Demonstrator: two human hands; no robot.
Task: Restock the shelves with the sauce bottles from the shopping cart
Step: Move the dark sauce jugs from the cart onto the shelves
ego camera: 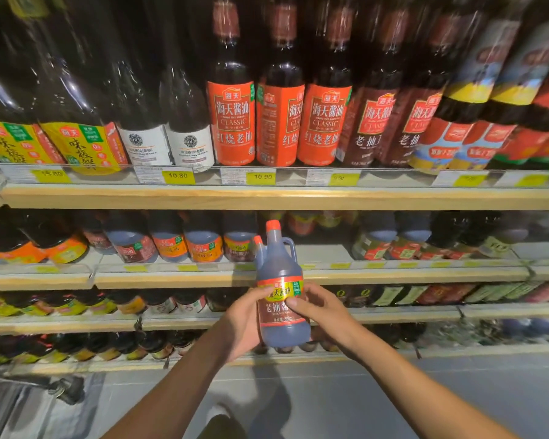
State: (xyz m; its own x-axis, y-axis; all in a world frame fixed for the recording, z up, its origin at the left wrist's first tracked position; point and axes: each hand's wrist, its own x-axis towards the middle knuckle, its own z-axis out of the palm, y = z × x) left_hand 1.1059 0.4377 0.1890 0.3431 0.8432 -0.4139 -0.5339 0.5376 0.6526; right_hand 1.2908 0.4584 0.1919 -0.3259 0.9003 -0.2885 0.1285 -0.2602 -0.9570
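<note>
Two hands clasp one dark sauce bottle (279, 267) at its label: the left hand (244, 321) on one side, the right hand (327, 315) on the other. Each grip curls round the bottle, probably to steady it for shelving. It hangs in the air before a gap on the middle shelf (393, 275), upright, its long axis vertical, red cap up, label facing the wearer.

A shop aisle: shelves (267, 198) packed with sauce bottles (232, 122), yellow price tags (178, 176) along every edge.
</note>
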